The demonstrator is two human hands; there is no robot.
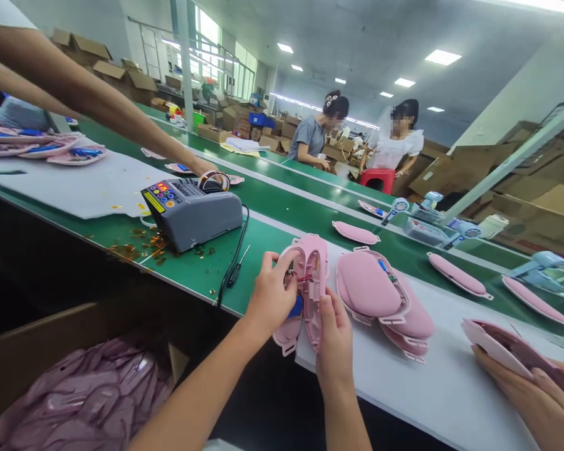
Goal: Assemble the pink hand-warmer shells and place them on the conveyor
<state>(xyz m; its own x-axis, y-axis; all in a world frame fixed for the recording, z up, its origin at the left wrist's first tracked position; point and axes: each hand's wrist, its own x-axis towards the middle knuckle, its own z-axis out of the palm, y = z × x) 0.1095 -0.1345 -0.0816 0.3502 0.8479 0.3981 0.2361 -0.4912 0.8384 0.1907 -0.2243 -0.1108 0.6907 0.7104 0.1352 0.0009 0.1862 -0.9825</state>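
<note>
An opened pink plastic casing (314, 313), two oval halves spread like a book, is held up at the table's front edge. My left hand (269, 294) is closed on the left half, its thumb and forefinger at the thin wires inside. My right hand (334, 332) grips the right half along its outer edge. A blue part (297, 306) shows inside the left half, partly behind my left fingers. Just right of my hands lies a stack of pink padded casings (371, 285) on white sheeting; a blue piece and a circuit board show at one rim.
A grey tape dispenser (202, 213) with scattered amber tape scraps stands left, near a screwdriver (236, 272) and black cable. A co-worker's arm (122, 113) reaches over it. Another person's hands (531, 388) hold a casing at right. A box of pink pieces (94, 394) sits below left.
</note>
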